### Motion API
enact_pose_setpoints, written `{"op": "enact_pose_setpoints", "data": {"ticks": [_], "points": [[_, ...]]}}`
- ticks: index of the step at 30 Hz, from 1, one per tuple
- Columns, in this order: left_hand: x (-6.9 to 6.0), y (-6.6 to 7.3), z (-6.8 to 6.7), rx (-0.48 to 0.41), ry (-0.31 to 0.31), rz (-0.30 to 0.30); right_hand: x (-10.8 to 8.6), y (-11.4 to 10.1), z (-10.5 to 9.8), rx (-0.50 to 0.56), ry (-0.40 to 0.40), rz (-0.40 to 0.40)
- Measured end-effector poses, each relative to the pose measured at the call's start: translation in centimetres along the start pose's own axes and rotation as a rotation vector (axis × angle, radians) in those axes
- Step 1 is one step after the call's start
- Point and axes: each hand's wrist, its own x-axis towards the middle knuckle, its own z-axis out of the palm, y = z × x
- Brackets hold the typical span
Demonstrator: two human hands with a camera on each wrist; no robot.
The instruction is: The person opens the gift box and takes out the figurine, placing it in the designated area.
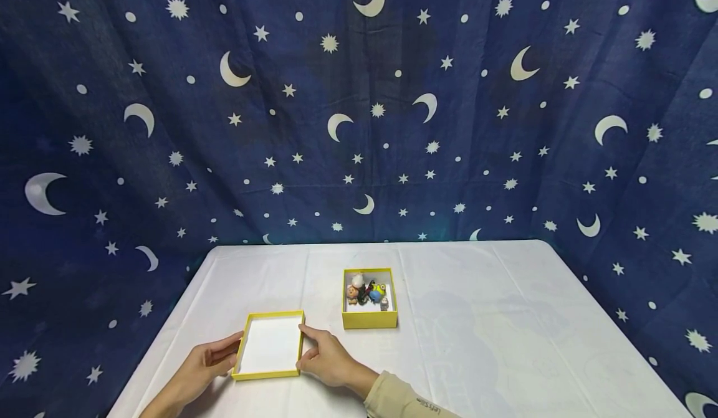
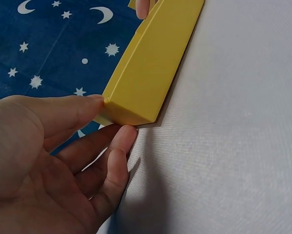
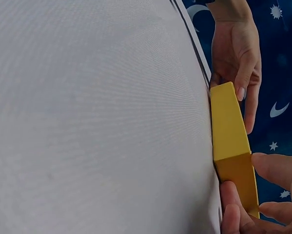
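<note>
A shallow square yellow box lid (image 1: 269,346) with a white inside lies hollow side up at the table's near left. My left hand (image 1: 202,371) holds its left side; in the left wrist view the thumb (image 2: 72,109) touches the upper edge at a corner, fingers lower down. At the opposite side my right hand (image 1: 331,362) grips the lid, thumb near the front corner and a finger farther back. The right wrist view shows the lid's yellow outer walls (image 3: 228,126) between both hands.
A yellow open box (image 1: 369,320) stands behind and right of the lid. Inside it are several small figures, among them a blue and yellow one (image 1: 377,292) and a white one (image 1: 358,280). White cloth covers the table (image 1: 493,331); a blue star-and-moon curtain (image 1: 359,94) hangs behind.
</note>
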Motion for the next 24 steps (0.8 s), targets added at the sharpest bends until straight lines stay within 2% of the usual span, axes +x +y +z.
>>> {"op": "enact_pose_setpoints", "data": {"ticks": [6, 13, 24], "points": [[0.03, -0.07, 0.04, -0.002, -0.017, -0.010, -0.02, 0.05, -0.02, -0.013, 0.001, -0.013], [0.22, 0.01, -0.02, -0.006, -0.035, 0.010, 0.01, 0.16, 0.01, -0.009, 0.006, -0.011], [0.20, -0.25, 0.01, 0.029, -0.002, -0.023, -0.04, 0.21, -0.05, -0.002, 0.004, -0.008]]}}
